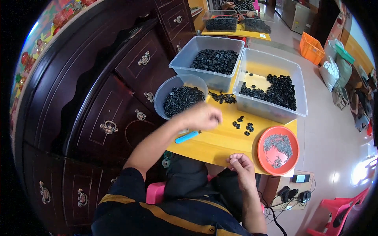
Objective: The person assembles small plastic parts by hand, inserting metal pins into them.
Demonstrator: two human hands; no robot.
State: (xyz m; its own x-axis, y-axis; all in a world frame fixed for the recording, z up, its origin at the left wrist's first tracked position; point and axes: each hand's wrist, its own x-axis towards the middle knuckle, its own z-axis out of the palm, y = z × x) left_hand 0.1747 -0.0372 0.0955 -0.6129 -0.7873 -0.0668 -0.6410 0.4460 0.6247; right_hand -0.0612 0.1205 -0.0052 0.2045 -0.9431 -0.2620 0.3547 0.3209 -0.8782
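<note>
Head view looks down on a yellow surface (pixel 220 143) set against a dark wooden cabinet (pixel 98 98). I see my left hand (pixel 201 117) reaching over the surface beside a round clear tub (pixel 165 92) of black rings; the hand is blurred, fingers curled together, and I cannot tell whether the grip holds anything. My right hand (pixel 241 165) rests at the near edge of the surface, fingertips pressed together as if pinching something too small to make out. Between the hands lies a small cluster of loose black rings (pixel 244 125), with a blue pen-shaped tool (pixel 186 137) just beside my left wrist. An orange round plate (pixel 264 156) holding thin grey metal bits sits at the right. Two clear rectangular bins stand behind: the left bin (pixel 185 55) well filled with black rings, the right bin (pixel 271 63) part filled, yellow showing through its bottom. Farther back, another surface with two more bins (pixel 220 19) is cut off by the rim, as is an orange crate (pixel 311 49).
</note>
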